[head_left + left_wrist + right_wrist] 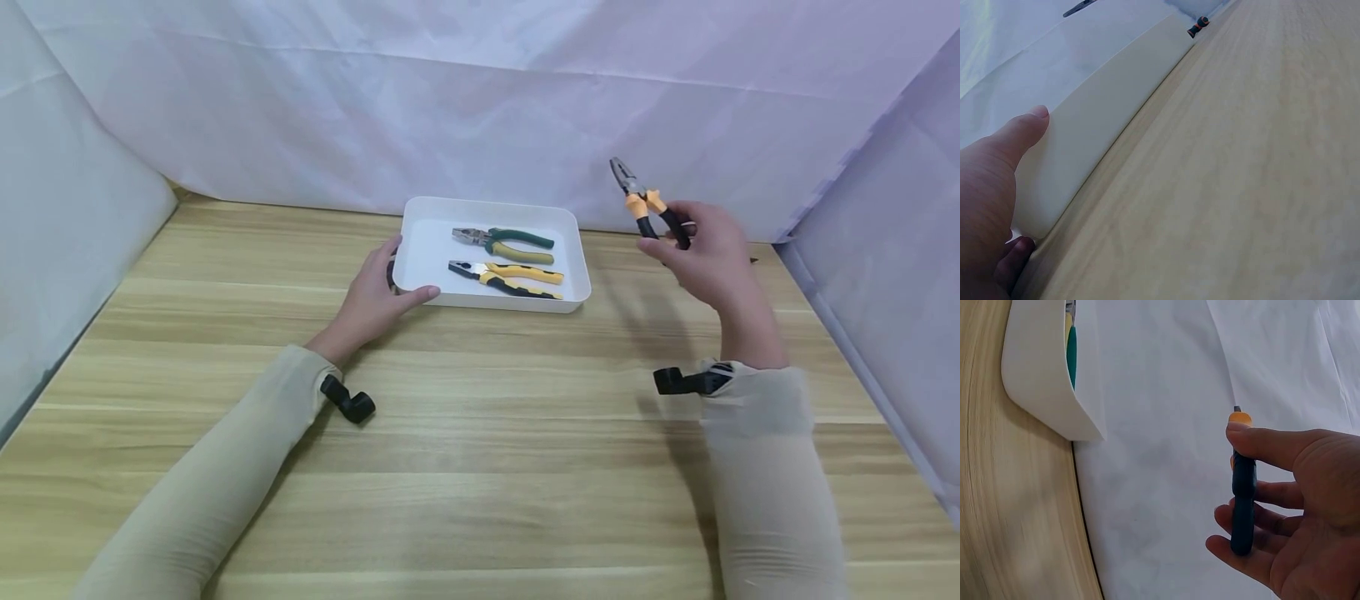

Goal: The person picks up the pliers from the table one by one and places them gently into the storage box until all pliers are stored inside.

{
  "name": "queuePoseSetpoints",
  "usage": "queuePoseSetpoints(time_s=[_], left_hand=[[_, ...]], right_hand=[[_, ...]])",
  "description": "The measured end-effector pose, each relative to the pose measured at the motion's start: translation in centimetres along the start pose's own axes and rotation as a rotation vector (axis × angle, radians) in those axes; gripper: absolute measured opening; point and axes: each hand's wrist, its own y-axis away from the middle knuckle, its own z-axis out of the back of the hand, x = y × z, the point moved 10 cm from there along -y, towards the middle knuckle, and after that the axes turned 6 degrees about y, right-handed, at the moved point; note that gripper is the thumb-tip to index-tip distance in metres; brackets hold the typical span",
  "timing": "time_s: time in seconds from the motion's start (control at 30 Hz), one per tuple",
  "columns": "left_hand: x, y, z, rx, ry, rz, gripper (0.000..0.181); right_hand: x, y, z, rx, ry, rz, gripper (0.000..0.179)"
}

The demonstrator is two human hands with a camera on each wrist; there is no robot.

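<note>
A white tray (423,258) stands near the back of the table. Two pairs of pliers lie in it side by side: one with green and olive handles (525,238), one with yellow and black handles (523,272). My left hand (372,292) grips the tray's left end, thumb against the front wall (1097,106). Right of the tray, my right hand (712,254) holds a third pair of pliers (636,204) above the table, by black handles with orange collars. Its head points up and left. In the right wrist view, thumb and fingers hold the dark handle (1244,487) edge-on.
A white cloth (337,117) hangs behind the table (480,433), with more cloth at both sides. A small dark-handled object with orange marks (1198,27) lies past the tray's far end; its kind is unclear. Black camera mounts sit at both cuffs.
</note>
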Motion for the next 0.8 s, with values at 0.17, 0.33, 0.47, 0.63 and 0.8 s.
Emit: queuePoseSetpoints(time_s=[0.17, 0.33, 0.47, 0.63, 0.8], left_hand=[[0.0, 0.0, 0.0, -0.002, -0.007, 0.0, 0.11], [0.1, 0.1, 0.0, -0.002, -0.014, 0.011, 0.111], [0.2, 0.1, 0.1, -0.004, -0.019, 0.016, 0.111], [0.1, 0.1, 0.1, -0.003, -0.021, 0.019, 0.11], [0.0, 0.1, 0.1, -0.004, -0.004, 0.006, 0.111]], right_hand=[[1.3, -0.2, -0.6, -0.003, -0.014, 0.035, 0.062], [2.8, -0.3, -0.9, -0.008, -0.032, 0.069, 0.059], [3.9, -0.4, -1.2, -0.002, -0.039, 0.076, 0.059], [5.3, -0.6, -1.6, 0.01, -0.054, 0.088, 0.059], [6.6, -0.7, -2.1, 0.024, -0.081, 0.105, 0.06]])
